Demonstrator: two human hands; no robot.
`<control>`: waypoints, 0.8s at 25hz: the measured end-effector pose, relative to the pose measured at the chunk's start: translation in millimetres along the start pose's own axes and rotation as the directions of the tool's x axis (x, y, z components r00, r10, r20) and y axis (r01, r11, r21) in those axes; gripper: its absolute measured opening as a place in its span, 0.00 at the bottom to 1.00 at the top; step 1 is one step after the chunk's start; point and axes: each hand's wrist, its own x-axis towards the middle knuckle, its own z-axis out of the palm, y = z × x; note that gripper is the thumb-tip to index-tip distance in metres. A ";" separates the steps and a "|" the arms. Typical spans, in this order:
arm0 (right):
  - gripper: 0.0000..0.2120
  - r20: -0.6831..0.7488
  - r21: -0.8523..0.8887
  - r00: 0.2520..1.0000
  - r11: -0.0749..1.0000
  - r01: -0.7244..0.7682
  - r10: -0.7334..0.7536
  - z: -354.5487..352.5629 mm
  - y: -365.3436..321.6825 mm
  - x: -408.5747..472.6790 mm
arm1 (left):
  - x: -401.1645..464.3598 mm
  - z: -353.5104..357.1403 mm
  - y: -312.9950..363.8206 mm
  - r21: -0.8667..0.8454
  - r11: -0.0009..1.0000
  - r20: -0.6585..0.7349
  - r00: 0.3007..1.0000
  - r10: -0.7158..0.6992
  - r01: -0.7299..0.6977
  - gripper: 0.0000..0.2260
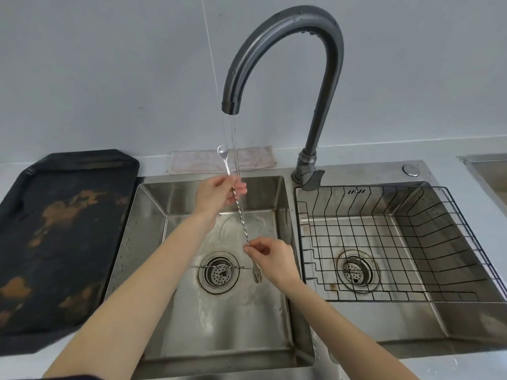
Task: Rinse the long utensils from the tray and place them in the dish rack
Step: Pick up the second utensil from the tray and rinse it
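A long twisted metal bar spoon (241,218) is held upright and tilted over the left sink basin, with its small bowl at the top and a forked end at the bottom. My left hand (216,194) grips its upper shaft, right beside the running water stream (235,149). My right hand (270,256) pinches the lower shaft above the fork. A second twisted utensil (219,267) lies flat across the left drain. The black wire dish rack (389,242) sits in the right basin and holds nothing. The black tray (55,229) on the left counter holds no utensils.
The dark gooseneck faucet (301,64) arches over the left basin (153,215) with water flowing. A folded cloth (255,159) lies behind the sink against the wall. Another steel edge (485,171) shows at the far right.
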 end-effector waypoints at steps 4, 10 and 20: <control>0.06 0.028 0.060 0.999 0.997 -0.038 0.036 2.2 7.4 -11.7 | 10.7 1.5 30.1 -0.073 0.996 -0.003 0.998 0.057 -0.057 0.08; 0.05 0.015 0.021 0.999 0.999 -0.032 0.031 -0.3 12.2 -13.1 | 3.2 10.6 23.3 0.193 0.963 0.075 0.981 0.179 -0.190 0.07; 0.05 0.072 0.030 0.997 1.000 -0.005 0.002 -38.2 -6.1 7.1 | 26.3 -46.1 32.8 0.066 0.993 -0.117 0.988 0.104 -0.097 0.08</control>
